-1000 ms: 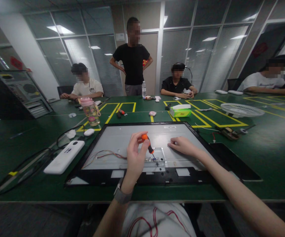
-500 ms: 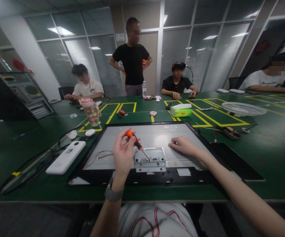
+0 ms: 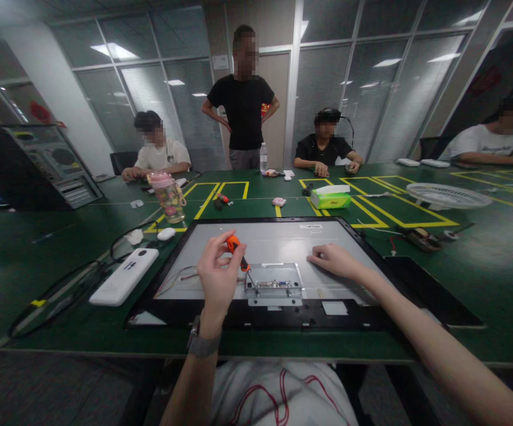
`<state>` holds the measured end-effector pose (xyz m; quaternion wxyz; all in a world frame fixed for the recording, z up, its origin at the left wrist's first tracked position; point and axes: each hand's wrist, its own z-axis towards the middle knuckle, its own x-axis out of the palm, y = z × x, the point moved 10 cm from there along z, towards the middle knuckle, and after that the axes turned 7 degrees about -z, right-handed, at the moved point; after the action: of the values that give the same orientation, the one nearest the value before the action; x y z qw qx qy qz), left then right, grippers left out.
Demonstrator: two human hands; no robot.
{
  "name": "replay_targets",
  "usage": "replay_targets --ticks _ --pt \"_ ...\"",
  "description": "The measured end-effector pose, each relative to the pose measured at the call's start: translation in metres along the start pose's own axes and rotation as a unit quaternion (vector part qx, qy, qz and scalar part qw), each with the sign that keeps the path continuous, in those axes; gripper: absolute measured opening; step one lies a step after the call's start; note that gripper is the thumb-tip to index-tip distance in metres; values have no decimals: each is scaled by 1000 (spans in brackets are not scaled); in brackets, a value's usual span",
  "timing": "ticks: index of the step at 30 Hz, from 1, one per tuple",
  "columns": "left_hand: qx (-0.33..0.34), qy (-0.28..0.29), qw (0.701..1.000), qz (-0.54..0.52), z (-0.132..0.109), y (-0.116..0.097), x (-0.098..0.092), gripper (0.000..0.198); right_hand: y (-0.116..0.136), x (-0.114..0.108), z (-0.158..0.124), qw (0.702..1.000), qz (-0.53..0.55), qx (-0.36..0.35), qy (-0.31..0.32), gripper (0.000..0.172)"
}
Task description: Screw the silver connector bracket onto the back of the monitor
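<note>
- Currently, in the head view, your left hand (image 3: 218, 275) grips the orange-and-black screwdriver (image 3: 237, 251) by its handle, between thumb and fingers. The shaft points down and slightly to the right.
- Note the change: over the last second the screwdriver has moved leftward along the metal bracket (image 3: 278, 271), from the right part of the connector row (image 3: 278, 285) to its left end. The handle now also stands steeper than half a second ago.
- Meaning for the work: the left end of the bracket is now the likely working point, and the right part of the connector row is clear of your left hand.
- The tip is small and dim here; whether it is seated on a fastener or only close to one cannot be confirmed.
- Your right hand (image 3: 334, 260) rests on the grey panel (image 3: 278, 236), right of the bracket. Its fingers are curled and no object shows in them; how tightly they are closed you cannot tell from here. Its place on the panel is practically unchanged.
- The panel lies flat on the green table (image 3: 327, 340), black frame around it. The bracket sits near the edge closest to you; thin wires (image 3: 185, 275) run beside your left hand.
</note>
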<state>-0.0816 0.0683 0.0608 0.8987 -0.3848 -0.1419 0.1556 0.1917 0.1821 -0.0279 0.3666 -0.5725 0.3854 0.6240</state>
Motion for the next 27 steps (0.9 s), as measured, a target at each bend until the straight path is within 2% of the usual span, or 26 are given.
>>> replay_targets --ticks 7,11,15,20,24,27 --pt "12 48 999 12 -4 0 11 28 1 -2 -1 1000 -4 1 1 35" --pt "-37 96 991 -88 -6 3 24 20 1 -1 0 1000 -5 -1 0 35" --pt "-1 81 989 -123 -4 -9 22 12 0 0 1 1000 -6 -1 -3 35" --pt "-86 95 974 -187 -5 12 27 28 -2 3 2 1000 -4 -4 -5 35" --pt "-59 63 986 -142 -4 9 20 23 -2 2 2 1000 -2 -4 -6 35" --pt "-72 63 986 -139 -5 10 21 27 -1 2 1 1000 0 -8 -7 35"
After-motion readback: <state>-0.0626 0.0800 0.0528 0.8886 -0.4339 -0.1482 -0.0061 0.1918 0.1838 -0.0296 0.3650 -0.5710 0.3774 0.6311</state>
